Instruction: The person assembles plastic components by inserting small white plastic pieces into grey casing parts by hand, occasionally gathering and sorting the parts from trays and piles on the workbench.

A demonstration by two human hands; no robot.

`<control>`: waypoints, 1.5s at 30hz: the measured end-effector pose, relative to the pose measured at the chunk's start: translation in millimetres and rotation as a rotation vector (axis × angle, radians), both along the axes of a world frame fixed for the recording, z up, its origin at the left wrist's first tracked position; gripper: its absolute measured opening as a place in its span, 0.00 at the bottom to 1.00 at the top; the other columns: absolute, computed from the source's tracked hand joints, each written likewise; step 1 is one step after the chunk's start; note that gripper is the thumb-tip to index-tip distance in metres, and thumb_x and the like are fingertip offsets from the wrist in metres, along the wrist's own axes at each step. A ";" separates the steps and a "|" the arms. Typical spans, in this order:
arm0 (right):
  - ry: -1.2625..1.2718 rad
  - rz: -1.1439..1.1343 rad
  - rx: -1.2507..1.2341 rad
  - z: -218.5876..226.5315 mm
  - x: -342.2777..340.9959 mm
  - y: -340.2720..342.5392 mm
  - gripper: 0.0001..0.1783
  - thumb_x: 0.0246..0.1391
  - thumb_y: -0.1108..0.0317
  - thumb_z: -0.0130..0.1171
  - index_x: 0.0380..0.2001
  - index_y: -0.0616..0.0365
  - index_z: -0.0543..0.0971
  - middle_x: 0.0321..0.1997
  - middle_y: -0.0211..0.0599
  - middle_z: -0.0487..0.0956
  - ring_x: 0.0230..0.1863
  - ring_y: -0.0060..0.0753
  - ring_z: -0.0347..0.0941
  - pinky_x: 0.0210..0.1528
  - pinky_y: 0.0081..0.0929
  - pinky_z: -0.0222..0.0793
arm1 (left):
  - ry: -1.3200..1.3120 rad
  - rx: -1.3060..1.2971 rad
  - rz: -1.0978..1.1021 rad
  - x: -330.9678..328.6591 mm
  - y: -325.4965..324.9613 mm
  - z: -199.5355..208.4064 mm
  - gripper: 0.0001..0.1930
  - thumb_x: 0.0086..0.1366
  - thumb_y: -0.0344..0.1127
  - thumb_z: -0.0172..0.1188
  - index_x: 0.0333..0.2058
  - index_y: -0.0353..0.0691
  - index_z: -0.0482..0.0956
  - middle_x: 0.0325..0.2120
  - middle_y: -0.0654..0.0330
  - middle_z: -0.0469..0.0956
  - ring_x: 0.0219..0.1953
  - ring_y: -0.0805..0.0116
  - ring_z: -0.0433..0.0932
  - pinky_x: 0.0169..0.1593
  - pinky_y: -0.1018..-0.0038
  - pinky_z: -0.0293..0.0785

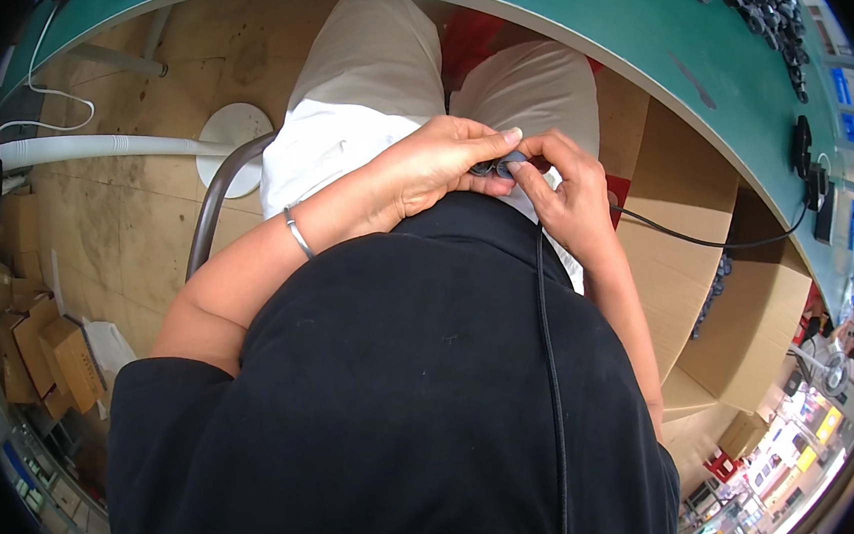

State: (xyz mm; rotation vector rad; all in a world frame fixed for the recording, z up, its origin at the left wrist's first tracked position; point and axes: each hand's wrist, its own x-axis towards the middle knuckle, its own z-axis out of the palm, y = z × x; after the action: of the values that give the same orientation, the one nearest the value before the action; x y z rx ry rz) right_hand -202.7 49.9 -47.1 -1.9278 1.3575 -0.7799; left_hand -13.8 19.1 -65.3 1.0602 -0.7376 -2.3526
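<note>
Sitting between both hands (439,161) (571,190) is a dark piece (510,165).

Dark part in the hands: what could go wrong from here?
1. The dark part is small and held at the fingertips of the left hand and right hand, over the lap rather than the table; a slip could drop it onto the lap or floor.
2. The black cable runs from the table to near the right wrist; that arm might snag it.
</note>
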 end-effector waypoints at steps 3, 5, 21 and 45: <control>-0.072 -0.029 -0.009 7.0 3.2 0.3 0.06 0.51 0.75 0.65 0.33 0.63 0.79 0.29 0.41 0.78 0.29 0.35 0.76 0.32 0.30 0.72 | 0.027 -0.036 -0.078 1.8 -1.7 -0.5 0.22 0.67 0.52 0.60 0.38 0.33 0.81 0.31 0.62 0.77 0.33 0.78 0.75 0.39 0.83 0.76; -0.060 -0.008 0.025 15.3 1.9 1.0 0.07 0.49 0.75 0.65 0.33 0.63 0.79 0.29 0.41 0.78 0.29 0.37 0.77 0.32 0.31 0.72 | 0.036 -0.039 -0.097 2.6 -2.1 -2.9 0.23 0.66 0.53 0.61 0.35 0.34 0.82 0.29 0.63 0.77 0.30 0.79 0.73 0.35 0.84 0.74; -0.628 -0.188 0.394 22.2 -7.4 -0.9 0.16 0.61 0.73 0.57 0.51 0.65 0.72 0.38 0.36 0.80 0.41 0.26 0.77 0.46 0.26 0.74 | -0.315 -0.953 0.066 1.6 5.5 18.6 0.17 0.57 0.36 0.72 0.43 0.39 0.79 0.35 0.68 0.74 0.35 0.78 0.72 0.35 0.79 0.70; -0.533 -0.228 0.394 31.4 -0.7 12.8 0.13 0.55 0.80 0.58 0.44 0.64 0.73 0.32 0.30 0.79 0.35 0.17 0.74 0.41 0.18 0.71 | -0.396 -1.415 0.036 -5.0 10.5 15.8 0.16 0.55 0.34 0.70 0.41 0.41 0.76 0.35 0.59 0.75 0.35 0.57 0.77 0.36 0.66 0.74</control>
State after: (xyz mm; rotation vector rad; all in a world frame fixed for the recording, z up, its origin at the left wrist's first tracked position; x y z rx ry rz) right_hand -203.4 62.6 -15.7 -1.1666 1.2815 -0.9654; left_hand -18.8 29.6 -49.5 0.7584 -2.0009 -0.9883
